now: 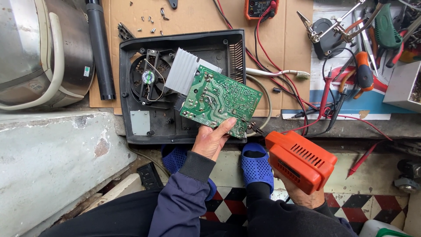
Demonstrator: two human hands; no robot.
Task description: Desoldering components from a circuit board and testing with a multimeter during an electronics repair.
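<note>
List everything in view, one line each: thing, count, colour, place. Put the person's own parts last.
circuit board: one, green, held over the housing
soldering gun: one, orange, lower right, tip at the board's corner
housing: one, black, open, centre
fan: one, black, inside the housing
heat sink: one, silver, behind the board
multimeter: one, orange-red, top edge
toothbrush: one, white, right of the housing
pliers: one, orange handles, right
screws: several, silver, on cardboard
slippers: two, blue, on the floor
left hand: one, holds the circuit board
right hand: one, holds the soldering gun
</note>
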